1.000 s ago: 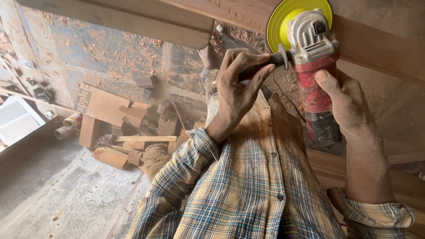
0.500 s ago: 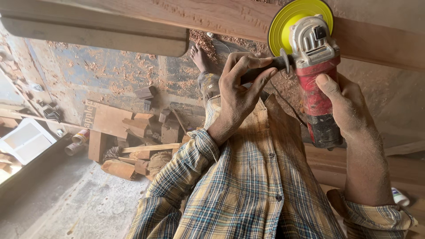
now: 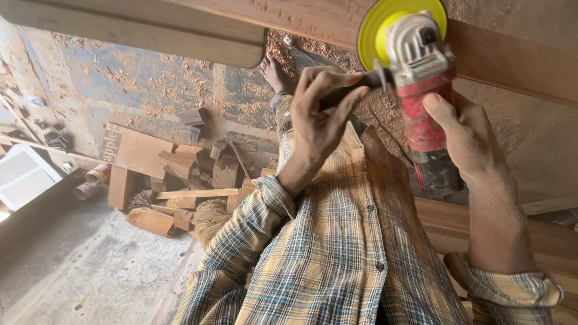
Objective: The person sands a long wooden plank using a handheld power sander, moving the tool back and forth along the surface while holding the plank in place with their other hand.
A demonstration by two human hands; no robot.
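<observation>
Warm, even daylight fills the workshop scene, brightest at the pale white panel (image 3: 21, 174) on the far left, where detail washes out, while the concrete floor (image 3: 90, 271) below it falls into soft shade. The plaid shirt (image 3: 325, 253) and the yellow disc (image 3: 376, 27) read crisp and saturated, without glare. Straight timbers bow slightly toward the frame edges, a wide-lens distortion, and the distant wood scraps (image 3: 174, 174) look slightly soft.

Red plastic grinder (image 3: 424, 114) with matt grey metal head against a rough, dusty wooden plank (image 3: 512, 57).
</observation>
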